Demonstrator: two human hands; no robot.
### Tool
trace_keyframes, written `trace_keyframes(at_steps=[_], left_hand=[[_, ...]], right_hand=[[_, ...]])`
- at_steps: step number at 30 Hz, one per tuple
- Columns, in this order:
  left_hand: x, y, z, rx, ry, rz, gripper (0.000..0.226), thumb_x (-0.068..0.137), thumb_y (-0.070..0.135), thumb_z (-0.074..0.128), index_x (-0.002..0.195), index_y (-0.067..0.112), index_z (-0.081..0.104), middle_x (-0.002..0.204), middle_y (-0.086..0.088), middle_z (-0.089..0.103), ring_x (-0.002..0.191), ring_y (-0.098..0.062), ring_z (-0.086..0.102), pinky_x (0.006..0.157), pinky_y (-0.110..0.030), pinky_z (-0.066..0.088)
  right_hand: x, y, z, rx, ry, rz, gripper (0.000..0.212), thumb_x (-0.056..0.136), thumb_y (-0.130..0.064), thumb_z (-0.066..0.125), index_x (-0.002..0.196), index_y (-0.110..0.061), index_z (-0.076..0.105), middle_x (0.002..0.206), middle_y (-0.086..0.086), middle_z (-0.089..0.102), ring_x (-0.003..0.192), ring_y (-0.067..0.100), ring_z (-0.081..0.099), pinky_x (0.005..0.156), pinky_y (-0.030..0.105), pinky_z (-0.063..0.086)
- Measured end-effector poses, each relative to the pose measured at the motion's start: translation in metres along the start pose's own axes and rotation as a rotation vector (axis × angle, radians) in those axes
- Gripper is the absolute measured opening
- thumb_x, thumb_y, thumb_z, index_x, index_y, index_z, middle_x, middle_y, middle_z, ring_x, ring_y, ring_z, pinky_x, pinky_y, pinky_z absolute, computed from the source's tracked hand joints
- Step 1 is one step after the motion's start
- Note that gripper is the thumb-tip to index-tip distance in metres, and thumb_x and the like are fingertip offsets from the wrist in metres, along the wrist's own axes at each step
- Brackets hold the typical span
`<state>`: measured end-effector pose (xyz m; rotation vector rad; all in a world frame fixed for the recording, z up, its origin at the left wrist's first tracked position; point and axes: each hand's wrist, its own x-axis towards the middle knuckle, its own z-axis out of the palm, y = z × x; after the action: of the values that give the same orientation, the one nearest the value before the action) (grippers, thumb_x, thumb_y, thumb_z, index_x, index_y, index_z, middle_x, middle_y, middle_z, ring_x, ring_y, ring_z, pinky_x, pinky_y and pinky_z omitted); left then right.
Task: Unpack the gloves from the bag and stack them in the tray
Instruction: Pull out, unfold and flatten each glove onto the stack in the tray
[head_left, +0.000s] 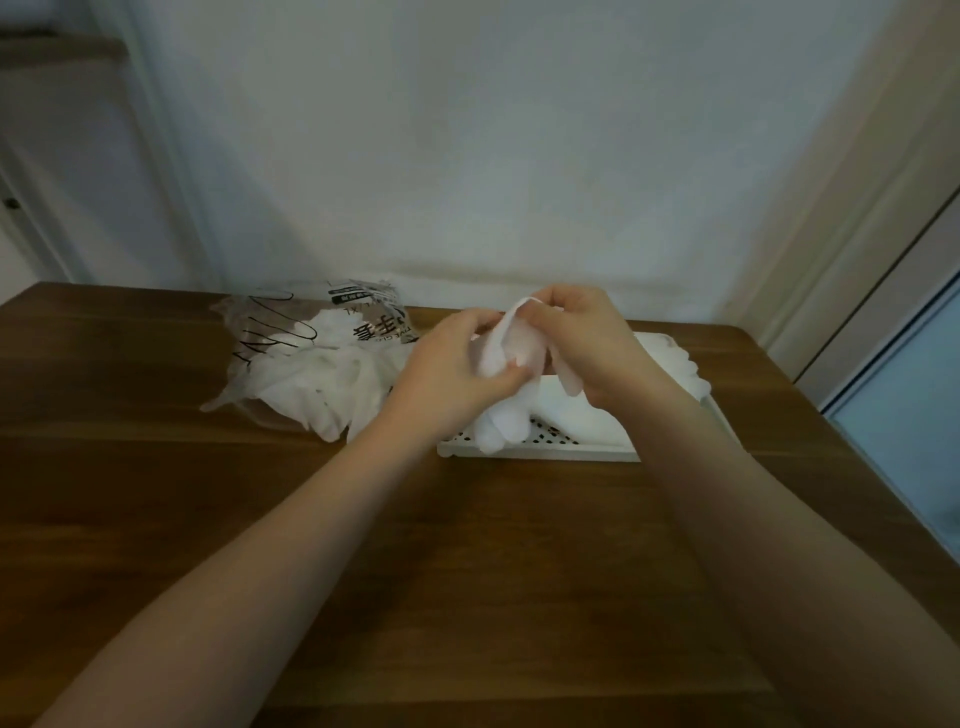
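A: In the head view, where was the thin white disposable glove (501, 364)?

B: Held over the near half of the white perforated plastic tray (540, 451), long axis running roughly twelve to six, cuff up, its fingers drooping onto the tray's near edge. The left hand (457, 371) pinched it from nine o'clock, the right hand (582, 338) from three; both grips were closed on the glove, neither nearer than the other.

A: So the tray lay at six o'clock from the grips?

B: Directly below, yes. I judged that the glove needed only lowering flat.

A: Anything in the way?

B: Other white gloves (670, 364) already lay in the tray's far right. The clear printed plastic bag (311, 332), with more gloves spilling out, sat at nine o'clock on the brown wooden worktop (467, 571), just beside the tray.
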<state>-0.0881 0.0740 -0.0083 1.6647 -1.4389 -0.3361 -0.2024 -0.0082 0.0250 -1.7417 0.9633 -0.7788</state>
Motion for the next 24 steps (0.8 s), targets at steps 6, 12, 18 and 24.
trace_keyframes(at_steps=[6, 12, 18, 24], left_hand=[[0.006, 0.002, -0.009, 0.058, -0.185, 0.037, 0.012, 0.086, 0.017, 0.063, 0.097, 0.020, 0.063, 0.095, 0.006, 0.065, 0.088, -0.012, 0.061, 0.076, -0.026, 0.049], [0.009, 0.012, -0.011, -0.325, -0.229, -0.110, 0.021, 0.094, 0.027, 0.051, 0.087, 0.014, 0.067, 0.070, 0.011, 0.070, 0.063, 0.001, 0.064, 0.059, -0.012, 0.045], [0.022, 0.029, 0.005, -0.709, -0.150, -0.298, 0.017, 0.094, 0.019, 0.051, 0.093, 0.012, 0.067, 0.088, 0.000, 0.072, 0.084, -0.015, 0.067, 0.084, -0.031, 0.052], [0.037, 0.037, 0.028, -0.802, -0.027, -0.443, 0.017, 0.097, 0.020, 0.048, 0.091, 0.015, 0.062, 0.081, 0.002, 0.069, 0.074, -0.011, 0.065, 0.068, -0.026, 0.054]], right_hand=[[0.003, 0.013, -0.043, 0.003, -0.017, 0.007, 0.017, 0.090, -0.018, 0.058, 0.075, -0.014, 0.064, 0.062, 0.000, 0.060, 0.049, 0.013, 0.053, 0.051, 0.027, 0.040], [0.005, 0.032, -0.080, 0.082, -0.137, 0.049, 0.021, 0.088, -0.015, 0.059, 0.068, -0.014, 0.066, 0.067, 0.005, 0.058, 0.063, 0.017, 0.053, 0.061, 0.029, 0.036], [0.003, 0.047, -0.097, 0.301, -0.225, 0.179, 0.017, 0.093, -0.007, 0.044, 0.081, -0.009, 0.054, 0.077, 0.001, 0.061, 0.072, 0.015, 0.061, 0.067, 0.026, 0.049], [0.004, 0.057, -0.107, 0.252, -0.092, 0.207, 0.016, 0.096, -0.012, 0.048, 0.083, -0.008, 0.057, 0.075, 0.002, 0.062, 0.066, 0.014, 0.059, 0.057, 0.023, 0.049]])
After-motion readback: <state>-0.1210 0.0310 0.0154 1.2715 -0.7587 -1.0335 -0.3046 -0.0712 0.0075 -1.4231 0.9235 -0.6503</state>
